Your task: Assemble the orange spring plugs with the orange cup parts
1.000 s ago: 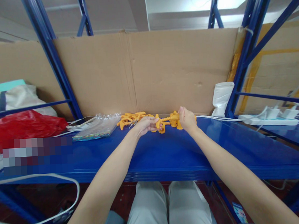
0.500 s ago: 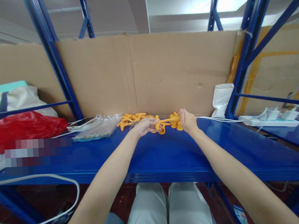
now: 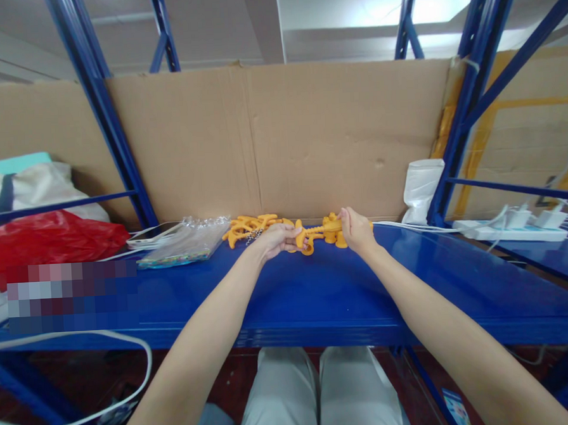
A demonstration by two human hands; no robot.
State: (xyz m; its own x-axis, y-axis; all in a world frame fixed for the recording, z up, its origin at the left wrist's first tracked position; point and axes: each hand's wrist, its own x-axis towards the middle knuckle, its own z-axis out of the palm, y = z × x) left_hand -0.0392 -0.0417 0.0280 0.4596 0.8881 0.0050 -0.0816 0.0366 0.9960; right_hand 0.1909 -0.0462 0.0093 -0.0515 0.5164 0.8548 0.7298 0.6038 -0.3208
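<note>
My left hand (image 3: 280, 239) pinches the curved, hook-like end of an orange plastic piece (image 3: 300, 234). From there a thin ridged shaft runs right to my right hand (image 3: 356, 229), whose fingers are wrapped round a thicker orange part of it. Just behind and beside the right hand sit other orange plastic parts (image 3: 331, 225), partly covered by the fingers. Under the shaft a round orange end (image 3: 307, 248) shows near the left fingertips. Left of my left hand lies a pile of curved orange pieces (image 3: 249, 226) with small metal chains (image 3: 253, 237).
A clear plastic bag (image 3: 190, 243) lies left on the blue shelf (image 3: 317, 293). Farther left is a red plastic bag (image 3: 52, 243). Cardboard (image 3: 318, 141) stands behind. On the right are a white pouch (image 3: 420, 189) and a power strip (image 3: 508, 228) with cables.
Both hands keep nearly the same place and grip. The orange shaft between them looks slightly shifted, now seen as one line rather than two.
</note>
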